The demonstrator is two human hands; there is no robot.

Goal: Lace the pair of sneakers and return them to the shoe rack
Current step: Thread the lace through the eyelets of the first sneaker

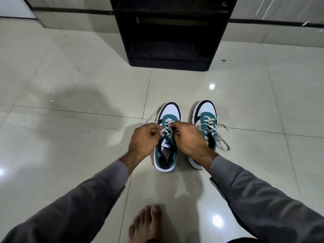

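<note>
Two white, teal and black sneakers stand side by side on the tiled floor, toes pointing away from me. Over the left sneaker (169, 111) my left hand (142, 140) pinches one end of its grey lace (165, 129) at the upper eyelets. My right hand (190, 138) pinches the lace's other side just across the tongue. A loose end of that lace trails out to the left on the floor. The right sneaker (206, 111) is partly hidden behind my right hand, and its lace ends (221, 137) lie loose to its right.
A black open shoe rack (169, 32) stands on the floor beyond the sneakers, its lower shelves dark. My bare foot (146, 223) rests on the tiles near the bottom edge. Glossy cream floor tiles (70, 120) spread all around.
</note>
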